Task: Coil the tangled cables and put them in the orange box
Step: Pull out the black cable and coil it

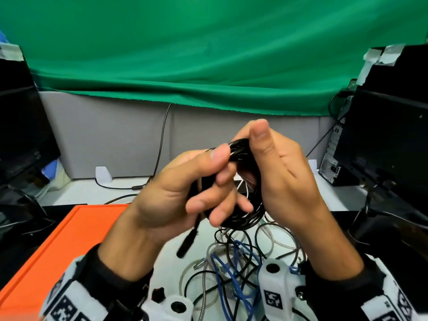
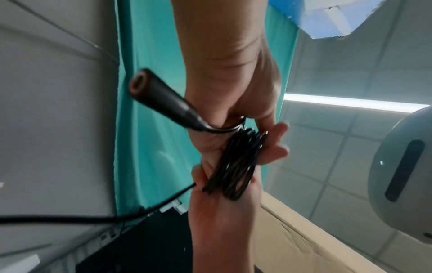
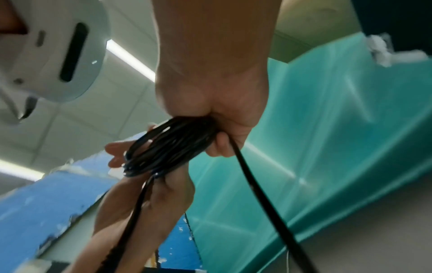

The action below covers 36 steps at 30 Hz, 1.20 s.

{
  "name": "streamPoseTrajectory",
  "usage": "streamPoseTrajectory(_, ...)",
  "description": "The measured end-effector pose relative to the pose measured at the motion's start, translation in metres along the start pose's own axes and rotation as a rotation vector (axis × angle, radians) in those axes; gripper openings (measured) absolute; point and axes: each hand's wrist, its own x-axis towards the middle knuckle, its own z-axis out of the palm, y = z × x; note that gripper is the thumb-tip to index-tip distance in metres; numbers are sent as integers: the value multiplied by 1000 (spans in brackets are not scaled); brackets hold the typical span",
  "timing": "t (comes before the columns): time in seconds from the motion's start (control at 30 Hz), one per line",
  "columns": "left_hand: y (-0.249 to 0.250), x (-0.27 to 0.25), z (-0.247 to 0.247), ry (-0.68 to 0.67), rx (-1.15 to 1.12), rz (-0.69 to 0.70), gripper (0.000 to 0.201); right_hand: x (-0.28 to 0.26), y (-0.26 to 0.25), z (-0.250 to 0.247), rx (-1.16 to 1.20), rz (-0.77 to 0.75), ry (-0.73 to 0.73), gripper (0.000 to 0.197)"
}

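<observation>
Both hands up in front of the chest, sharing one black cable coil [image 1: 243, 181] held in the air above the table. Left hand [image 1: 185, 198] pinches the coil's near-left side, thumb on top, fingers curled under and through the loops; right hand [image 1: 278, 172] wraps the coil's right side, thumb upright against the top of the loops. Coil is several tight turns, roughly round, standing on edge. One cable end with a black barrel plug [image 1: 186, 243] hangs free below the left palm; left wrist view shows the same plug [image 2: 158, 96] sticking out past the heel of that hand. Right wrist view shows a loose black strand [image 3: 264, 195] trailing down from the right fist. Orange box [image 1: 69, 239] sits on the table at lower left, just beside the left forearm, nothing visible in the part that shows. Remaining tangle [image 1: 231, 262] of blue, grey, white and black cables lies on the white table [image 1: 342, 195] directly under the hands, right of the box, well apart from the held coil
</observation>
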Motion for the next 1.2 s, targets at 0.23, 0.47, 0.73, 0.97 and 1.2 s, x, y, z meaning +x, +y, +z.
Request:
streamPoseTrajectory(0.23,-5,9,4,-40,-239,76,32,8,6,3,152,169,66,58)
streamPoseTrajectory(0.47,30,6,-6,614,-101,529,39,1,27,15,-259,352,-334,37)
streamPoseTrajectory(0.73,23,-10,-28,831,1637,324,52,-5,2,15,-526,34,-296,14)
streamPoseTrajectory(0.97,16,-9,-19,213,761,-100,40,2,7,-24,-217,-95,66,9)
streamPoseTrajectory(1.2,13,1,-12,111,-38,152,29,8,19,-15,-133,20,69,24)
